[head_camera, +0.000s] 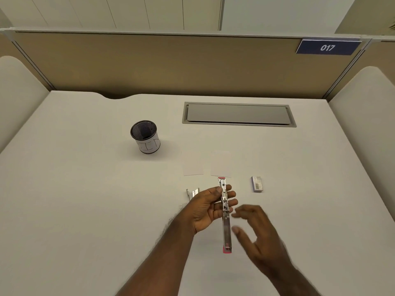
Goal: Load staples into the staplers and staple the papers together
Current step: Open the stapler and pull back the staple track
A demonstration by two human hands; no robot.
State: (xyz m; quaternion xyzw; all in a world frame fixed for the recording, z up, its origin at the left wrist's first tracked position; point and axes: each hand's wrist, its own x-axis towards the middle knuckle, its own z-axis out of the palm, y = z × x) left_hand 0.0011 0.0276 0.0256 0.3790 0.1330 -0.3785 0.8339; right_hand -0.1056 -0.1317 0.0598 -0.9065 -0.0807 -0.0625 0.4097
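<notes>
One stapler (224,212) opened out flat, gripped in my left hand (206,210) above the desk (85,199).
My right hand (254,229), fingers spread and empty, should fetch the staple box (257,183) nearby, keeping the channel level.

The stapler (224,212) at lower centre is silver metal with pink-red ends. The mesh cup (145,136) at centre left is black inside, white outside with black lines. The sign (328,47) at upper right is dark blue with white digits.
</notes>
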